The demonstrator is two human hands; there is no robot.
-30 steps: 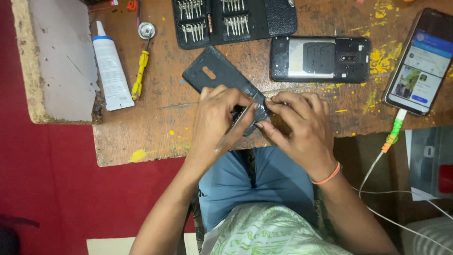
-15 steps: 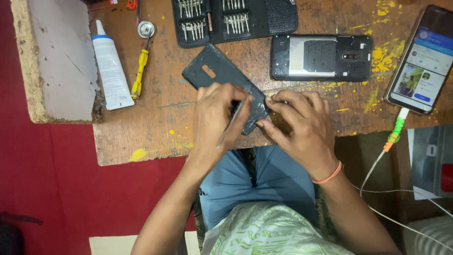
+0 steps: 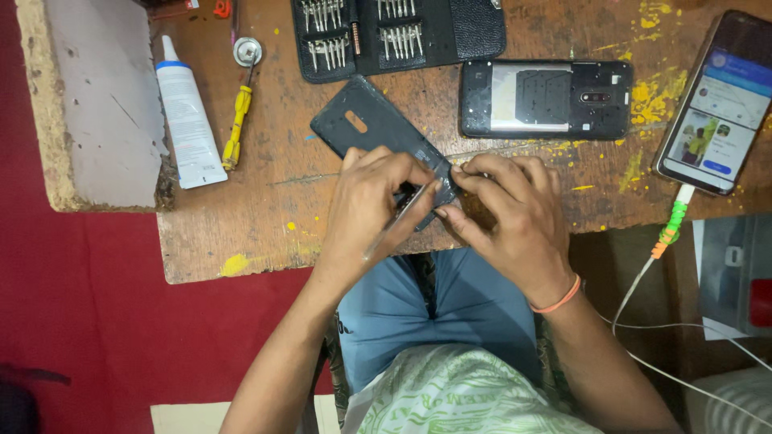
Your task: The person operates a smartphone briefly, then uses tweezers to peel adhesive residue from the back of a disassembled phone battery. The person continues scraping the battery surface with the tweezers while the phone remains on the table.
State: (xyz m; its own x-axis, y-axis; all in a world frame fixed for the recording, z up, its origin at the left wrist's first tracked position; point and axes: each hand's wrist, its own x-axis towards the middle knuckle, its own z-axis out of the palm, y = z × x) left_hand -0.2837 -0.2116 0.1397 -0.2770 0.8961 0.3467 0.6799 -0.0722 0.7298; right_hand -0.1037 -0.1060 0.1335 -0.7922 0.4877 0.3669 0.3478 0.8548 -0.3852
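Little had moved since the earlier frame: my hands stayed bunched over the lower end of the black phone cover (image 3: 378,137), and only the thin metal tool (image 3: 400,219) had tipped a touch. My left hand (image 3: 370,205) had its fingers curled narrow around that tool, its tip lying against the cover's lower corner near the middle of the frame. My right hand (image 3: 511,221) pinched the same corner, fingers close together; what lay under them I could not tell. The cover lay slanted on the worn wooden table (image 3: 265,233), reaching toward the upper middle. Just right of it rested an opened phone body (image 3: 547,98). A case of screwdriver bits (image 3: 398,32) sat along the top edge, a white tube (image 3: 186,116) and yellow-handled screwdriver (image 3: 237,120) at the upper left, and a lit phone (image 3: 716,108) on a cable (image 3: 671,225) at the far right.
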